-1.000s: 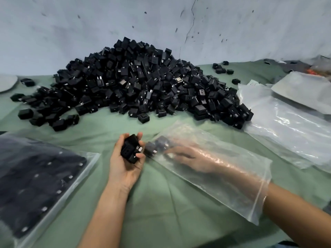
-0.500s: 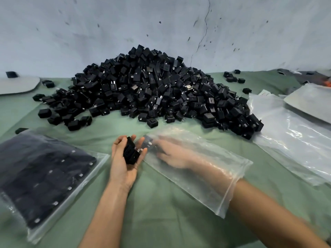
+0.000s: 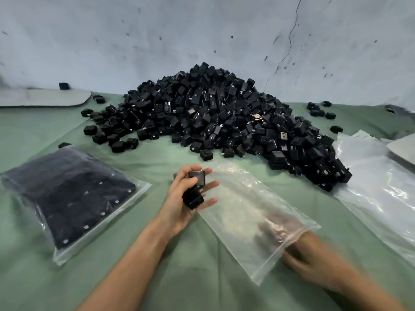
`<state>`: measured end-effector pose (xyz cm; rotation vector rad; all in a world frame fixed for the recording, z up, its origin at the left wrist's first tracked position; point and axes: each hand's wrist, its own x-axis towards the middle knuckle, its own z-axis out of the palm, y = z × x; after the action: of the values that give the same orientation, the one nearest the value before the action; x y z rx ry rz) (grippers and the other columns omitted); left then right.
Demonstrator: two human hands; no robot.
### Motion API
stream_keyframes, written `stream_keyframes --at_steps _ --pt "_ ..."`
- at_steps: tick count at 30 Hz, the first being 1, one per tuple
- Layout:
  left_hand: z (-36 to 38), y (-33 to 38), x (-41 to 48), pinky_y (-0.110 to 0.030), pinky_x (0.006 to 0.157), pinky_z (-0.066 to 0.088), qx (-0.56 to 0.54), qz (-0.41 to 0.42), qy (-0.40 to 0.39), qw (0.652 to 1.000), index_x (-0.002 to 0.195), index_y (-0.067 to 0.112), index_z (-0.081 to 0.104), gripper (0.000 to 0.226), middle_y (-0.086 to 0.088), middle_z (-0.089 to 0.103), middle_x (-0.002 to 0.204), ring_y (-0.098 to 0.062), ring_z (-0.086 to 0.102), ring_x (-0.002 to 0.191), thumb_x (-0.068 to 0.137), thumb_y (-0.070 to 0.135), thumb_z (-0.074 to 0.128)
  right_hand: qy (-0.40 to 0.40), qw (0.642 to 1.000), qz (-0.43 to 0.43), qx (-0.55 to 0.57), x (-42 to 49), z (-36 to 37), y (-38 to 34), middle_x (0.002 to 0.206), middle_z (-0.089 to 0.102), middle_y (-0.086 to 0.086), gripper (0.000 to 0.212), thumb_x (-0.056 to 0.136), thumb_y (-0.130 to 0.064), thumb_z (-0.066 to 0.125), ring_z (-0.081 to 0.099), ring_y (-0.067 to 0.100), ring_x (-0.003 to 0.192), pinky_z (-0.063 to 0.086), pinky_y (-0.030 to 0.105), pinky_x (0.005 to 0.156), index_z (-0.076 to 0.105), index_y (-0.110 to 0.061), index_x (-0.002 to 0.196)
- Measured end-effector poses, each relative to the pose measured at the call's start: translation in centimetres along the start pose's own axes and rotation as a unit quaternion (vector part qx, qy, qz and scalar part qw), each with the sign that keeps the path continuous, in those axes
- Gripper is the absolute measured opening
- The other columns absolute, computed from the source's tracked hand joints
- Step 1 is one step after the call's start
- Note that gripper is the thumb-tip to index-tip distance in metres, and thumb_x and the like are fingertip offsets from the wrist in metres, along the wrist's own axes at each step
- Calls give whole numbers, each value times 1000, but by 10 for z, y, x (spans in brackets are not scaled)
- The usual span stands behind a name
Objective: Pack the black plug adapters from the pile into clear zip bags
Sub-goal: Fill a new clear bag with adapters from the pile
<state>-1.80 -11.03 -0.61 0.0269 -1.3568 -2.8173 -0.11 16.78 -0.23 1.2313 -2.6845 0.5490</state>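
Adapter pile (image 3: 213,122) on green cloth (image 3: 202,279)

Your left hand (image 3: 179,205) and right hand (image 3: 310,261) are both bare. Behind each hand the wrist and forearm are bare too, as far back as the view reaches. The left hand shows sharply, with slim fingers. The right hand is blurred, so its finer details cannot be told.

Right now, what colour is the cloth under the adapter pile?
Plain sage green; the cloth shows best in the head view.
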Motion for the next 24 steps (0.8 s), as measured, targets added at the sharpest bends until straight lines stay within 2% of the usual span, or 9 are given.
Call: stream_keyframes --at_steps 2,4,7,12,15,17,20,22,24 --pt "8 -2 -5 -36 64 58 6 -30 -54 998 111 20 57 29 -7 65 126 -30 67 106 83 13 56 117 991 -57 -14 -21 -4 4 98 72 -4 45 99 -41 41 67 12 88 51 22 85 76 -13 91" --pt "17 -4 -5 -35 65 59 4 -52 -92 994 119 20 57 37 -8 62 130 -31 64 111 82 14 52 210 974 -83 10 -22 -8 2 77 69 -4 43 97 -32 47 64 12 70 52 25 68 75 -9 74" --pt "28 -5 -3 -35 69 59 11 -76 -132 988 131 21 53 49 -7 58 136 -31 60 119 82 17 47 305 950 -68 28 13 -16 -13 76 69 -2 41 98 -25 47 63 12 71 50 27 68 73 -4 73" --pt "21 -8 0 -35 69 60 -7 -90 -159 983 137 27 50 58 -8 54 140 -30 55 124 81 13 49 351 930 -30 108 81 -7 -33 65 53 2 28 87 -14 55 48 16 59 41 26 56 61 0 64" --pt "12 -8 3 -37 71 60 -20 -115 -178 977 136 25 54 60 -13 54 139 -34 55 124 76 16 58 386 922 11 20 84 -4 -36 71 57 -1 26 86 -20 58 47 19 70 39 26 65 60 -7 64" --pt "12 -7 4 -35 73 60 -11 -131 -206 970 133 25 58 57 -16 57 135 -33 58 120 77 19 58 337 941 0 14 77 -7 -35 93 63 -3 21 83 -23 58 52 19 90 40 28 81 61 -11 66" --pt "12 -8 5 -32 72 59 -11 -160 -247 956 129 24 62 56 -13 66 118 -25 68 98 74 23 70 143 983 -9 117 72 -14 -32 125 58 -6 17 85 -19 58 53 14 114 41 35 95 62 -21 69" --pt "10 -9 3 -31 69 58 -18 -175 -267 948 124 18 66 54 -12 68 109 -21 66 85 72 28 76 42 985 -8 169 69 -19 -29 132 53 -9 19 89 -12 59 55 8 113 42 29 97 68 -23 76" --pt "8 -9 1 -31 64 58 -10 -178 -264 948 115 8 69 50 -15 69 108 -21 65 78 70 28 79 -2 985 -8 170 66 -22 -26 132 51 -11 18 91 -10 59 59 4 102 42 23 94 73 -18 84"
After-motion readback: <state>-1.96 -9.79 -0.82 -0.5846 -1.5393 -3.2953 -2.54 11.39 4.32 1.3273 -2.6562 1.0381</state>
